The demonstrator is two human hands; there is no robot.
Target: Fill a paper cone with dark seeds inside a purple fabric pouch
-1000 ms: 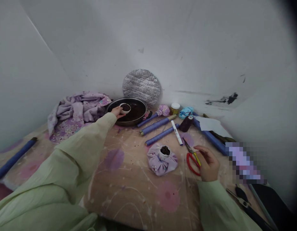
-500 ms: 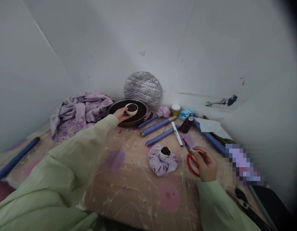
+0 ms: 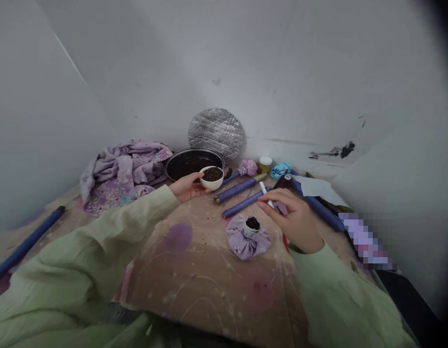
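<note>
My left hand (image 3: 190, 187) is closed on a small white bowl (image 3: 212, 184) filled with dark grains, held at the front right edge of a black pan (image 3: 176, 166). My right hand (image 3: 294, 220) has its fingers stretched out over a white marker (image 3: 262, 187) that lies on the table, and no held thing shows in it. Just left of that hand sits a gathered lilac flowered cloth pouch (image 3: 242, 244). Its round opening faces up and shows dark grains (image 3: 253, 223). A bit of red scissors handle (image 3: 285, 241) peeks out under my right hand; the rest is hidden.
Blue-wrapped rods (image 3: 246, 203) lie behind the pouch. A lidded jar (image 3: 264, 164), a blue cloth bundle (image 3: 281, 170) and a dark thread spool (image 3: 283, 182) stand near the wall. Crumpled lilac cloth (image 3: 118, 179) lies left. A silver round pad (image 3: 216, 133) leans on the wall.
My left hand has brought the bowl from over the pan rightward and nearer. My right hand has left the scissors and moved up and left over the marker.
</note>
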